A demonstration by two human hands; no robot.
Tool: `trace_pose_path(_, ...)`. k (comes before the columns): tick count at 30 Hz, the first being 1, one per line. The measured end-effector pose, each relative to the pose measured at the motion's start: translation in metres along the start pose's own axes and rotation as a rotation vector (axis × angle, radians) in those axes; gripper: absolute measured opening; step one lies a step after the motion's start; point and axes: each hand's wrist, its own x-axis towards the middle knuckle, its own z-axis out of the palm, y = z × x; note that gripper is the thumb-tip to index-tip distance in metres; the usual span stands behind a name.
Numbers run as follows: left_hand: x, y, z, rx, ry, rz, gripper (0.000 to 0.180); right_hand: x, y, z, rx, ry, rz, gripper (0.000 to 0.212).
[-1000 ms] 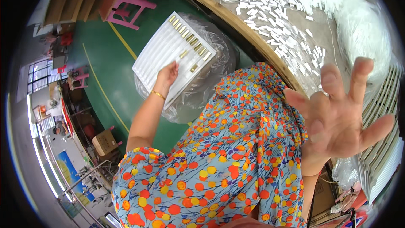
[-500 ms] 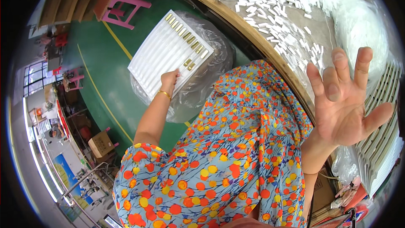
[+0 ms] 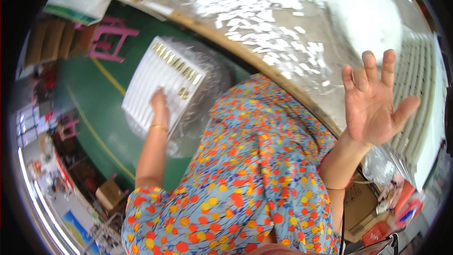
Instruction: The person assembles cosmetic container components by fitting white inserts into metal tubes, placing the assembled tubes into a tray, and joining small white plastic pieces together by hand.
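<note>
My left hand (image 3: 159,104), with a gold bracelet at the wrist, is over a white ribbed tray (image 3: 147,73). Its fingers look curled together, but blur hides whatever they may hold. Small gold-coloured pieces (image 3: 172,59) line the tray's far side, and a few more (image 3: 183,93) lie nearer its right edge. Beneath the tray is a bundle in clear plastic (image 3: 214,78). Raised at the right, my right hand (image 3: 370,108) faces palm up with spread fingers, one of them bent, and nothing in it. Stacked ribbed trays (image 3: 410,94) stand beside it.
Many small white pieces (image 3: 283,52) are strewn over the wood-edged table (image 3: 214,33), next to a heap of whitish translucent material (image 3: 365,19). Pink stools (image 3: 113,42) and cardboard boxes (image 3: 110,194) stand on the green floor (image 3: 101,113). Clear plastic (image 3: 380,165) lies below the tray stack.
The whole view has shifted and blurred. My left hand has moved from near the tray's right edge further in over its ribs. The right hand stays raised and spread.
</note>
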Motion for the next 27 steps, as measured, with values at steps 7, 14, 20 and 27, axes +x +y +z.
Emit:
trace_pose_path(7,-0.162,0.28,-0.036,-0.848,-1.436,0.63,0.038,-0.008,-0.034,-0.025,-0.202,0.218,-0.132,0.064)
trace_pose_path(14,-0.276,0.346,-0.031,-0.717,-1.618,1.18,0.024,-0.025,-0.025,-0.036,-0.306,0.438,-0.133,0.057)
trace_pose_path(20,-0.285,0.348,-0.047,-0.398,-1.894,1.233,0.024,-0.035,-0.03,-0.049,-0.358,0.49,-0.129,0.055)
trace_pose_path(27,-0.314,0.332,-0.027,0.033,-2.154,1.264,0.024,-0.029,-0.025,-0.07,-0.52,0.613,-0.083,0.051)
